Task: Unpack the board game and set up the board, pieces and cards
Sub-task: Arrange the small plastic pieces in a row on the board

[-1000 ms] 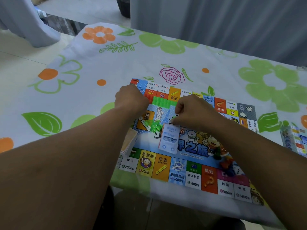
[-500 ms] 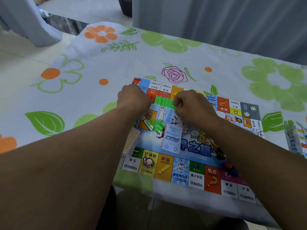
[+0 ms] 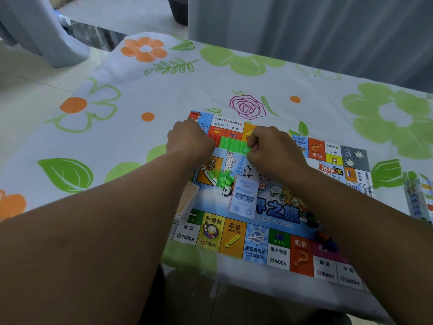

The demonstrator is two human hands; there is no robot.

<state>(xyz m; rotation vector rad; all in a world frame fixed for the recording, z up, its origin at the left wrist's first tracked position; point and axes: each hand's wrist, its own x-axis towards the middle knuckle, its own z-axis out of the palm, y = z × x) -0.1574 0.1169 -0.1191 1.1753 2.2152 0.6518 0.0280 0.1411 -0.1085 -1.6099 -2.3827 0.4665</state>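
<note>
Board [image 3: 276, 231]: flat on the tablecloth, from centre to lower right of frame; coloured squares round the rim, blue picture in the middle.
Green strip [image 3: 233, 145]: row of joined plastic pieces, over the board's upper left part, spanning the gap between the two hands.
Left hand [image 3: 189, 139]: fingers curled round the strip's left end (fingertips hidden behind the knuckles).
Right hand [image 3: 274, 151]: thumb and fingers pinching the strip's right end.
Green bits [image 3: 222, 179]: small loose heap on the board, below the strip, centre of frame.
Blue cards [image 3: 243, 199]: tilted stack on the board, just right of the heap.
Tan cards [image 3: 187, 200]: stack at the board's left edge, partly hidden by the left forearm.
Dark pieces [image 3: 324, 235]: small cluster on the board, lower right, beside the right forearm (too blurred to sort).
Box [image 3: 419, 200]: printed, cut off by the right edge of frame.
Tablecloth [image 3: 140, 95]: pale, with green and orange flowers; one pink rose just above the board.
Curtain [image 3: 304, 31]: grey, upper right of frame.
</note>
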